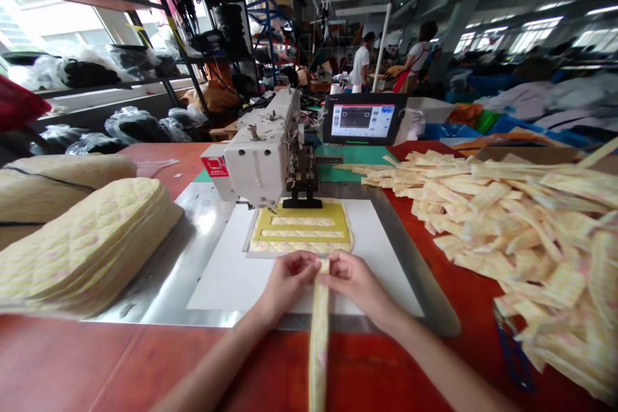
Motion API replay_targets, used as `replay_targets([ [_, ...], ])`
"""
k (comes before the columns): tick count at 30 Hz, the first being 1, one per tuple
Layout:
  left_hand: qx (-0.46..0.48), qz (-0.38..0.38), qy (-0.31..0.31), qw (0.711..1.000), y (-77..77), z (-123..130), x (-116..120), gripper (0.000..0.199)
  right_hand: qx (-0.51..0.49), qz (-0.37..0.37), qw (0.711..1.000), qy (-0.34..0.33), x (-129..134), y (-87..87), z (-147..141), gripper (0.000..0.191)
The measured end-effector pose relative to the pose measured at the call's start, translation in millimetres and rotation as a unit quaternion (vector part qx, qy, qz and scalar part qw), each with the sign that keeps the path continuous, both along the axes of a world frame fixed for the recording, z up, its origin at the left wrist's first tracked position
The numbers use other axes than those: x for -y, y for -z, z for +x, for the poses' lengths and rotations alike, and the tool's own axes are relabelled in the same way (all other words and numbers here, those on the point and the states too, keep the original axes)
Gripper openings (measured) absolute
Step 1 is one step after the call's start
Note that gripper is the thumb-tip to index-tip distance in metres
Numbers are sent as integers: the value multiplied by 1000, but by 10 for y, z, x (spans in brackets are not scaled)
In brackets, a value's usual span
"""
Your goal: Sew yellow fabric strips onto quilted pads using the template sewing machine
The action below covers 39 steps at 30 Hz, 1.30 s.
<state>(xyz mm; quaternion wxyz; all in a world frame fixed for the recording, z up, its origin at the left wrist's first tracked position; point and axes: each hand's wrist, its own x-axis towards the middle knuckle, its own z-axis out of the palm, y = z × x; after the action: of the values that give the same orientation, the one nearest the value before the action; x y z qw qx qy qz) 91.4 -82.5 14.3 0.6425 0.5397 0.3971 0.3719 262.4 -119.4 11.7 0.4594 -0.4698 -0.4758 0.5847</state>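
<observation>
A pale yellow fabric strip (318, 341) hangs from my fingers toward the table's front edge. My left hand (293, 277) pinches its upper end from the left, and my right hand (351, 277) pinches it from the right, the fingertips almost meeting. Just beyond my hands lies a quilted fabric panel (302, 248) under a yellow-green template (270, 235) with long slots. The white sewing machine (258, 164) stands over the template, its black presser foot (302, 203) at the template's far edge.
Stacked quilted panels (91, 232) stand at the left. A large heap of fabric strips (521, 225) covers the right side, with blue-handled scissors (514, 351) at its near edge. A control screen (364, 119) sits behind the machine. Two people stand in the background.
</observation>
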Motion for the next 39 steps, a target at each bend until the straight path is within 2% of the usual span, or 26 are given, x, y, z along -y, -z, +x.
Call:
replay_targets([
  [3, 28, -1, -3, 1000, 51, -19, 50, 48, 0, 30, 999, 21, 9, 16, 27, 47],
  [11, 32, 52, -14, 998, -38, -36, 90, 35, -14, 59, 996, 63, 51, 13, 0, 31],
  [14, 49, 31, -7, 998, -45, -47, 110, 33, -25, 69, 995, 69, 75, 13, -2, 25],
  [19, 70, -46, 11, 996, -94, -85, 115, 33, -3, 101, 993, 60, 77, 50, 17, 15],
  [24, 67, -20, 8, 998, -19, -88, 100, 34, 21, 113, 992, 55, 84, 36, 29, 10],
  [28, 46, 18, -12, 999, 6, -71, 107, 33, 26, 105, 993, 41, 100, -17, 44, 17],
  [34, 59, 60, -57, 995, -78, -65, 162, 30, 25, 46, 997, 51, 83, 26, 15, 35],
  [39, 114, 33, -89, 989, -53, -3, 195, 31, -79, -21, 994, 68, 116, -33, -54, 35],
])
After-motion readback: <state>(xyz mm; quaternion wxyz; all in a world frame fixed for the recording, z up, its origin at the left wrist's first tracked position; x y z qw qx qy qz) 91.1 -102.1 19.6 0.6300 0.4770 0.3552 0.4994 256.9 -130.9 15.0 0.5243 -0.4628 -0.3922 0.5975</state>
